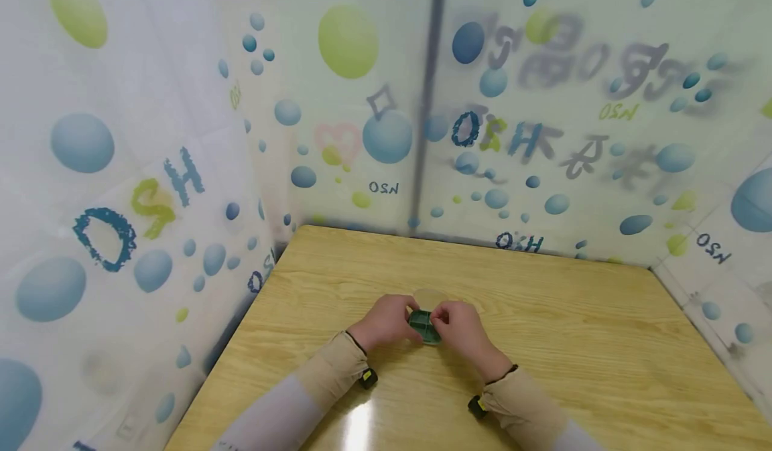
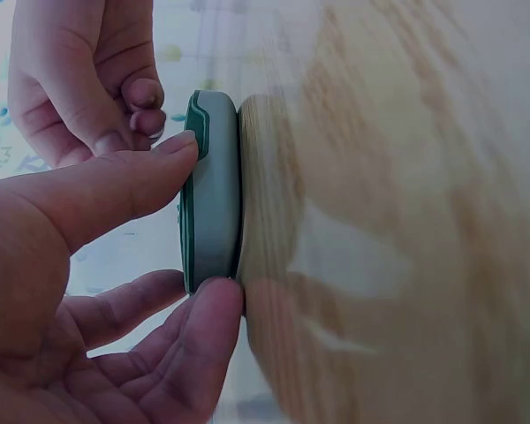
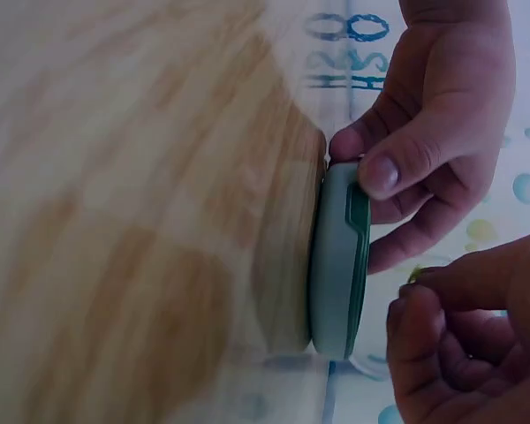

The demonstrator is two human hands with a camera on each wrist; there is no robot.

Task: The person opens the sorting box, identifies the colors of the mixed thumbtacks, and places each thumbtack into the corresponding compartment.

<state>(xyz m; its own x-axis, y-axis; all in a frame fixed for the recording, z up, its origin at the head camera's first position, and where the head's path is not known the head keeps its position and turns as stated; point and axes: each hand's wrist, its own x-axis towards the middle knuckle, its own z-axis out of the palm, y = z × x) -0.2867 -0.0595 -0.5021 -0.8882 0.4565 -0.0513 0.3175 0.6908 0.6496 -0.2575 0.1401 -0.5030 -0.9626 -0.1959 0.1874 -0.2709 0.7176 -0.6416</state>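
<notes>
A small rounded pill box [image 1: 425,336], green on top with a pale grey-green side, lies on the wooden table. Dividers split its inside into compartments. My left hand [image 1: 388,320] grips its left side; in the left wrist view the thumb [image 2: 150,181] presses the rim and curled fingers hold the opposite edge. Over the box's right part is my right hand [image 1: 463,334], thumb and forefinger pinched together. The right wrist view shows a tiny yellow-green piece [image 3: 415,275] between those fingertips, just apart from the box. Its kind is too small to tell.
Just behind the box is a pale, see-through round shape [image 1: 429,297], perhaps its lid. The wood-grain table [image 1: 579,344] extends to both sides. Patterned sheets [image 1: 338,189] hang along the table's back and left side.
</notes>
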